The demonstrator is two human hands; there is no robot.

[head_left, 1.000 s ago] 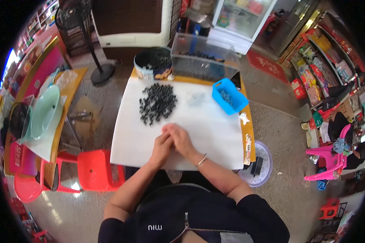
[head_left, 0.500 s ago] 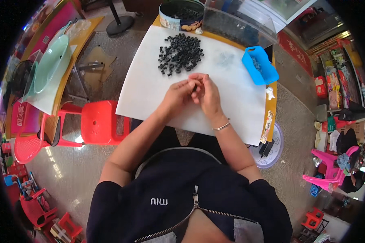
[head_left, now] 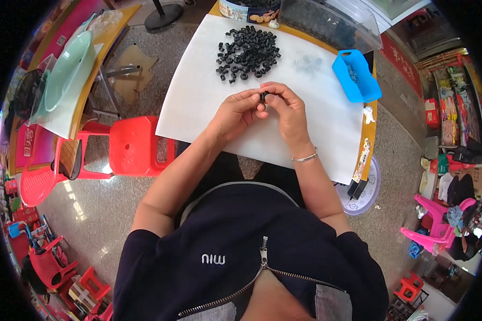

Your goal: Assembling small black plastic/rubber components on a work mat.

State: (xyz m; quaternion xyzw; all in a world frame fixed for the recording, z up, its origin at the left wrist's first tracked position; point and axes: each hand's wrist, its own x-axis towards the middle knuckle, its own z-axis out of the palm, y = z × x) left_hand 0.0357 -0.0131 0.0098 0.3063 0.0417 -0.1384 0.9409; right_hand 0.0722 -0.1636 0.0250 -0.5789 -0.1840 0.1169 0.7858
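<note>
My left hand (head_left: 238, 111) pinches a small black ring-like part (head_left: 264, 96) between thumb and fingers, above the white tabletop (head_left: 198, 101). The fingers of my right hand (head_left: 290, 111) close on the same part from the other side. Whether a second tiny piece sits between the fingertips is too small to tell. Just beyond my hands lies a loose heap of similar short black parts (head_left: 249, 51). To the right of the heap, small pale blue bits (head_left: 308, 63) are scattered. A blue plastic basket (head_left: 365, 95) at the right edge holds more such bits.
Along the far edge stand a round tin (head_left: 241, 13) and a clear box (head_left: 332, 27) with dark contents. Crumpled white tissue (head_left: 368, 114) lies by the basket. A red stool (head_left: 131, 147) is at my left; a pale round basin (head_left: 372, 187) sits low at the right.
The view has shifted, so the table sits higher. My hands have turned and parted slightly, and the black part between the fingertips shows more plainly. Both hands remain closed together.
</note>
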